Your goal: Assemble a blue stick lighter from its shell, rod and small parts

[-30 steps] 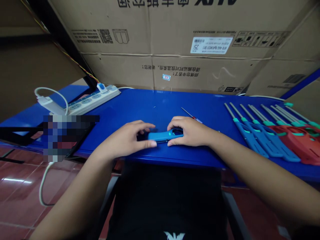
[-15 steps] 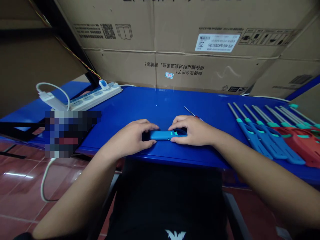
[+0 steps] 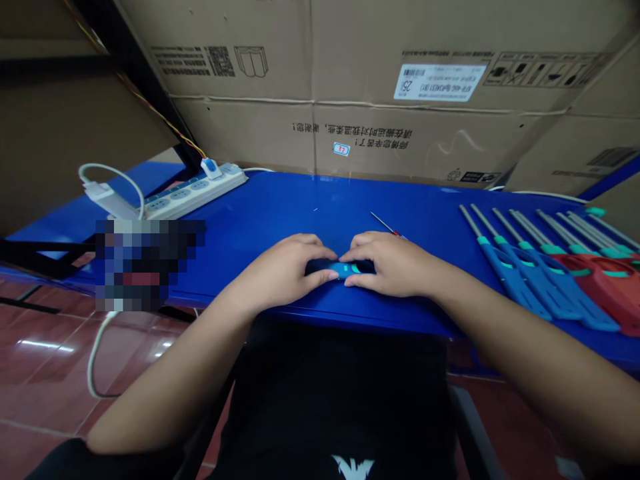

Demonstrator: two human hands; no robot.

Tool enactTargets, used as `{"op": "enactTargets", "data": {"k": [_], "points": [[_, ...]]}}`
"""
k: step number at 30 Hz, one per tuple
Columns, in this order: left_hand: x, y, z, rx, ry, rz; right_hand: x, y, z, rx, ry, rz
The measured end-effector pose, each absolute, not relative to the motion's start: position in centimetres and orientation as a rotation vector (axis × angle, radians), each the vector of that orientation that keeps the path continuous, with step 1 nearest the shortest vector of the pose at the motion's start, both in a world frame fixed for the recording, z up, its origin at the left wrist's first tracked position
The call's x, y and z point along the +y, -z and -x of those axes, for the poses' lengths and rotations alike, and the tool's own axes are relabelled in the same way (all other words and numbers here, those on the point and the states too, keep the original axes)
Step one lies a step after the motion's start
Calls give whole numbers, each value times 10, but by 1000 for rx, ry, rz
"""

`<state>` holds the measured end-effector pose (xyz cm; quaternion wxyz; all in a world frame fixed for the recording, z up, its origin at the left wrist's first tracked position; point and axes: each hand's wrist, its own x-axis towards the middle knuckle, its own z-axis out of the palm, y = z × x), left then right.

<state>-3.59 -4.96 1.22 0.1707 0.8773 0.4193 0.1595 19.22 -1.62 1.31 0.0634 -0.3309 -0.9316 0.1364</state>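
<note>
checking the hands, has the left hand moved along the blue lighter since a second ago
Yes. The left hand has slid right along the blue lighter toward the right hand; less of the lighter shows between them, judged against the table edge.

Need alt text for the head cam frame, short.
Both bare hands, left hand and right hand, close around a small blue lighter body lying near the front edge of a blue table. A row of blue and red long-nozzle lighters lies at right, a white power strip at left, and cardboard boxes stand behind.
</note>
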Motion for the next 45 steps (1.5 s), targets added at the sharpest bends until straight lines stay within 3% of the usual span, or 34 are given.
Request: {"op": "enactTargets", "data": {"k": [7,13,19,33,45], "points": [[-44,-4,26,1177,-473,-2439,-1,-36,-234,-2566,-475,1155],[-43,-1,33,1172,-484,-2415,2,-39,-252,-2834,-756,1098],[-36,-9,14,1176,-340,-2513,-6,-26,-228,-2867,-782,1100],[-43,0,-8,1305,-321,-2418,-18,-21,-257,-2880,-528,1119],[-1,-20,-17,1167,-412,-2689,-23,-14,-229,-2774,95,1168]]}}
